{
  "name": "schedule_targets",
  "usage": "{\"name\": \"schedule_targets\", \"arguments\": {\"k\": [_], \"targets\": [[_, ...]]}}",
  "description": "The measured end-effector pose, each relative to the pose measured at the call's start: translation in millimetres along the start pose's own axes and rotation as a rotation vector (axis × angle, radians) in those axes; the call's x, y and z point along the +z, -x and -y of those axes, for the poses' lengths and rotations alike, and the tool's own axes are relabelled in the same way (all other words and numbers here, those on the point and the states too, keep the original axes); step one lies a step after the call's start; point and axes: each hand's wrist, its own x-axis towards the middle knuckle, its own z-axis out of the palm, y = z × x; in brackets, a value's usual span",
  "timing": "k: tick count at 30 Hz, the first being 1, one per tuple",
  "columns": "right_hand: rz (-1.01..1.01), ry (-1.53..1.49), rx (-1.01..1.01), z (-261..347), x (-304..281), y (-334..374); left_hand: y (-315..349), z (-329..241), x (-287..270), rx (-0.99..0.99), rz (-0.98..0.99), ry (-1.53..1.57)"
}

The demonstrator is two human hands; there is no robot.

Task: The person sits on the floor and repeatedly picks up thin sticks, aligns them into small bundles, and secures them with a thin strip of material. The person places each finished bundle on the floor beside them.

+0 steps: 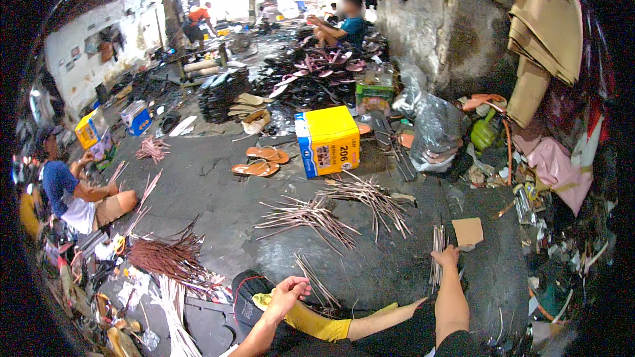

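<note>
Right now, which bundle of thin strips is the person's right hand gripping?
The upright bundle at the right hand; the other bundles lie fanned out flat on the floor.

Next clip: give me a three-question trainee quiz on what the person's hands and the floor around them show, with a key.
1. True or false: the right hand grips an upright bundle of thin strips.
2. What is the left hand doing?
A. Holding a sandal
B. Hovering open, holding nothing, near a few loose strips
C. Resting on the yellow box
3. Fill in: the yellow box stands on the floor beside a pair of ______.

Key:
1. True.
2. B; its fingers are spread over the person's lap.
3. Orange sandals, lying to the left of the box in the picture.
</note>
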Motion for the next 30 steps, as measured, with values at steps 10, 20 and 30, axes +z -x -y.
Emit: {"name": "schedule_targets", "arguments": {"k": [10,20,30], "targets": [[-0.018,-0.174,-0.127,-13,3,-7,-25,-37,-101,0.312,-0.514,-0.313],[-0.157,-0.123,-0.164,-16,12,-11,-42,17,-118,0.393,-0.646,-1.020],[-0.069,-0.374,-0.110,-40,19,-32,-44,19,-122,0.355,-0.656,-1.028]]}}
